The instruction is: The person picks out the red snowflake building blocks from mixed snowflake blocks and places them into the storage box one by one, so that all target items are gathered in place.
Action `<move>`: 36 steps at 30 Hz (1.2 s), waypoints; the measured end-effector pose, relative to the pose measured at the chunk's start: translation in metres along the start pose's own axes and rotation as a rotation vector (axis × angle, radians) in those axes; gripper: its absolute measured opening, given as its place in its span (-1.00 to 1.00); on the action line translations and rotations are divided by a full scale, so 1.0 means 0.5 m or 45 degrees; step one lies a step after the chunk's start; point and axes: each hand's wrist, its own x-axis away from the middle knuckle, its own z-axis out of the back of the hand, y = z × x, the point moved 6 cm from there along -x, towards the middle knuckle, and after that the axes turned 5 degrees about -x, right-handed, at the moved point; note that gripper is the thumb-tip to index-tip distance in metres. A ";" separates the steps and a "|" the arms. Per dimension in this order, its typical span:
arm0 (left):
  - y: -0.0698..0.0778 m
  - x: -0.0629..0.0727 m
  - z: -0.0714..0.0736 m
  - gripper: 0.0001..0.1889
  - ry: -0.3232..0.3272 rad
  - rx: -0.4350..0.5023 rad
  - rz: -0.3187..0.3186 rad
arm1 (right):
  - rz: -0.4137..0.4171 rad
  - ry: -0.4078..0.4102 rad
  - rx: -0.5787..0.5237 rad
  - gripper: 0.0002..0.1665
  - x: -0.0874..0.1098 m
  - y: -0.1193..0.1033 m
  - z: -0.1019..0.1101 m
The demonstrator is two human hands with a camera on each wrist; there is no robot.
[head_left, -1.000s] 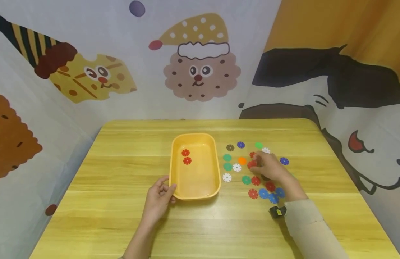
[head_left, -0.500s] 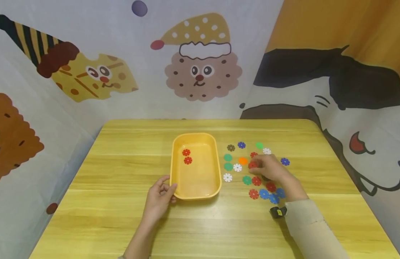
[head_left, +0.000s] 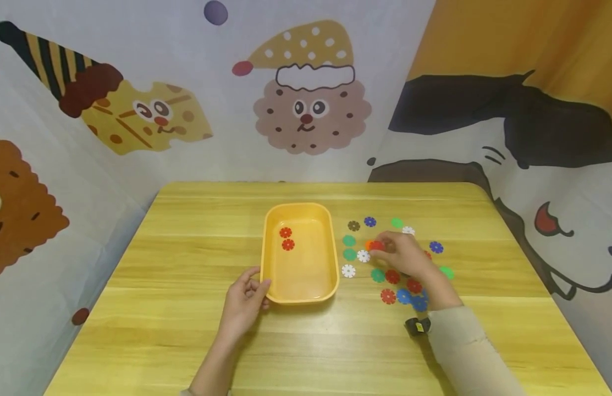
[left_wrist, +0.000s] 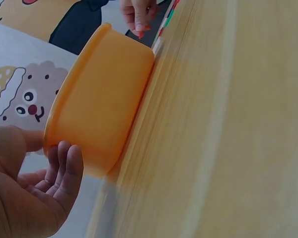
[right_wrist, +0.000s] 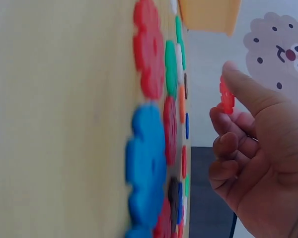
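My left hand grips the near left corner of a yellow-orange plastic tray, thumb at the rim and fingers against the outer wall, as the left wrist view also shows. Inside the tray lie two red snowflake discs. Between thumb and forefinger my right hand pinches another red snowflake disc, held on edge and lifted off the table in the right wrist view. From the head, that disc overlaps an orange disc lying below. My right hand hides part of the pile.
Loose snowflake discs lie right of the tray: green, white, brown, dark blue, red and blue. A black strap with a camera sits at my right wrist. A cartoon-printed cloth hangs behind the table.
My right hand has lifted the red disc from among the others and moved left toward the tray with it. My left hand keeps its hold on the tray.
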 end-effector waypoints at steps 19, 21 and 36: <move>0.000 -0.005 0.002 -0.52 0.010 -0.045 -0.018 | 0.124 0.029 -0.174 -0.53 -0.028 -0.083 -0.047; 0.000 -0.005 0.002 -0.52 0.009 -0.043 -0.018 | 0.162 0.038 -0.176 -0.56 -0.033 -0.095 -0.049; 0.001 -0.007 -0.001 -0.51 0.007 -0.047 0.000 | 0.243 -0.008 -0.193 -0.48 -0.070 -0.183 -0.085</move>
